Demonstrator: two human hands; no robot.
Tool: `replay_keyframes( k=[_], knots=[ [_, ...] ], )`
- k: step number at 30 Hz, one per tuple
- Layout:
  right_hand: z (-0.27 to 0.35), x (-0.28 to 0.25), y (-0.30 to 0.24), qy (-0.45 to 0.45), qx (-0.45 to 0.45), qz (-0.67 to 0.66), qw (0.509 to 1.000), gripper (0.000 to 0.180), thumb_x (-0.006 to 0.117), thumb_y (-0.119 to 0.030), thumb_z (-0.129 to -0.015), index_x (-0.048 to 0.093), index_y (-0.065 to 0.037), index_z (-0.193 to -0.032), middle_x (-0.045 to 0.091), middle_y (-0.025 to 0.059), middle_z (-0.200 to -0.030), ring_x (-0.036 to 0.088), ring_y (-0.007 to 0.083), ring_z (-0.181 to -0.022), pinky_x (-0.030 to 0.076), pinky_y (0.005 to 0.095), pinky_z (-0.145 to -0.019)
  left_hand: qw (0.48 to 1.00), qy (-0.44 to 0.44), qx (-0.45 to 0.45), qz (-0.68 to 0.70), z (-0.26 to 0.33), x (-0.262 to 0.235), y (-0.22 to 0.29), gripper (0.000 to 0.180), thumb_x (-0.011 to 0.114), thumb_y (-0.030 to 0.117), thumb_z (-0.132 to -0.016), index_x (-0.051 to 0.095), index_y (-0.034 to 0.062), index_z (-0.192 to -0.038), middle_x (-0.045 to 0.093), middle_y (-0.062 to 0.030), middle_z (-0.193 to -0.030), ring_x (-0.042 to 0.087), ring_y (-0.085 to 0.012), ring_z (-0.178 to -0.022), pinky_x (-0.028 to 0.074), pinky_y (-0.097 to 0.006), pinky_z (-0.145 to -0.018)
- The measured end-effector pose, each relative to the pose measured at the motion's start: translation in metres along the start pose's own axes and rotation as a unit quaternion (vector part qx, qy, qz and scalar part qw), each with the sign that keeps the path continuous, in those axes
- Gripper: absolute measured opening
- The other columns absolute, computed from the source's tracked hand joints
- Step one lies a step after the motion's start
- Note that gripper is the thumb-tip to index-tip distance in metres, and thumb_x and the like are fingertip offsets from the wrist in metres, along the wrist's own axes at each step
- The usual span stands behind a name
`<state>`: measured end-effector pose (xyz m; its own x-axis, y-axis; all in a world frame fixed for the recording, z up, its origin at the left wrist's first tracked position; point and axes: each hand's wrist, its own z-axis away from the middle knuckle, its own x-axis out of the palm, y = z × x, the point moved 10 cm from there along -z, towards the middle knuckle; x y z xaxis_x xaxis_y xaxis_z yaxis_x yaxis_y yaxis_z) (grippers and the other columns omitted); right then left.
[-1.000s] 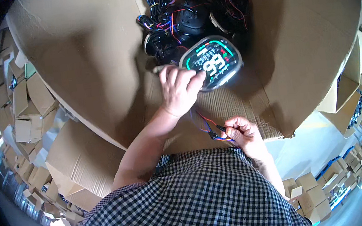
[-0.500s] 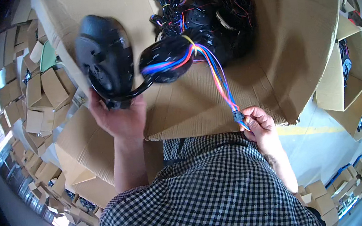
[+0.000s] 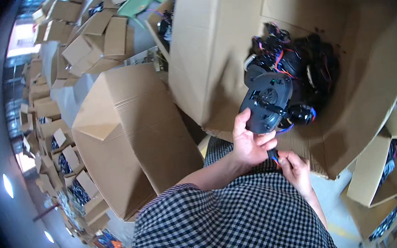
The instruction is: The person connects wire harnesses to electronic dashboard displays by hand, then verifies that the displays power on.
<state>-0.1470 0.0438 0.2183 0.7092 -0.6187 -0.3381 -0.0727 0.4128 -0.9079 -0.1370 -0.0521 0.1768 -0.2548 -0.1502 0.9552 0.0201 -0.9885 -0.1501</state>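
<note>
A black oval plastic housing [image 3: 270,100], with slots and a round hub on its face, rests in the grip of my left hand [image 3: 249,142]. Its thumb lies on the near end of the face. Beside the housing hangs a dark bundle of wrapped cable [image 3: 301,114] with blue and red wires. Just below the left fingers, my right hand [image 3: 296,169] pinches coloured wires at a small black connector [image 3: 273,155]. The large open cardboard box [image 3: 208,38] lies beyond, and a heap of black parts and wires [image 3: 320,67] is inside it, partly hidden by the housing.
To the left stands another cardboard carton [image 3: 154,129] with raised flaps. A green plastic chair [image 3: 139,2] is at the far left among many cartons. At the right, an open carton [image 3: 380,171] holds dark parts.
The view has swung left, shifting the box rightward. My left hand has brought the housing across toward my right hand, turning and tilting its slotted face. The connector is now close to the left fingers.
</note>
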Motion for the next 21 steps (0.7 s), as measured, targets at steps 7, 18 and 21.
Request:
replay_keyframes(
  k=[7, 18, 21],
  knots=[
    [0.017, -0.006, 0.037, 0.042, 0.069, -0.164, 0.983, 0.009, 0.051, -0.003, -0.088, 0.059, 0.0, -0.09, 0.06, 0.002, -0.069, 0.054, 0.0062, -0.059, 0.044, 0.0201, -0.054, 0.921, 0.011, 0.312, -0.235, 0.056, 0.111, 0.18, 0.047, 0.041, 0.056, -0.079, 0.053, 0.01, -0.08, 0.038, 0.0025, -0.047, 0.031, -0.0095, -0.039, 0.025, -0.027, -0.04],
    [0.009, -0.001, 0.032, 0.12, 0.16, -0.081, 0.976, 0.01, 0.053, -0.006, -0.088, 0.059, 0.0, -0.094, 0.061, 0.0068, -0.067, 0.057, 0.0087, -0.058, 0.046, 0.0218, -0.054, 0.599, 0.298, 0.405, -0.623, -0.063, 0.119, 0.478, 0.041, 0.065, 0.033, -0.078, 0.054, 0.006, -0.107, 0.054, -0.0066, -0.109, 0.05, -0.0205, -0.104, 0.038, -0.036, -0.091],
    [0.016, -0.002, 0.048, 0.171, 0.197, -0.118, 0.958, 0.011, 0.053, -0.008, -0.089, 0.058, -0.001, -0.095, 0.059, 0.0041, -0.069, 0.055, 0.0072, -0.059, 0.045, 0.021, -0.055, 0.466, 0.132, 0.48, -0.732, -0.101, 0.173, 0.351, 0.037, 0.068, 0.015, -0.076, 0.053, 0.0046, -0.109, 0.054, -0.0082, -0.109, 0.051, -0.02, -0.102, 0.039, -0.033, -0.091]
  ],
)
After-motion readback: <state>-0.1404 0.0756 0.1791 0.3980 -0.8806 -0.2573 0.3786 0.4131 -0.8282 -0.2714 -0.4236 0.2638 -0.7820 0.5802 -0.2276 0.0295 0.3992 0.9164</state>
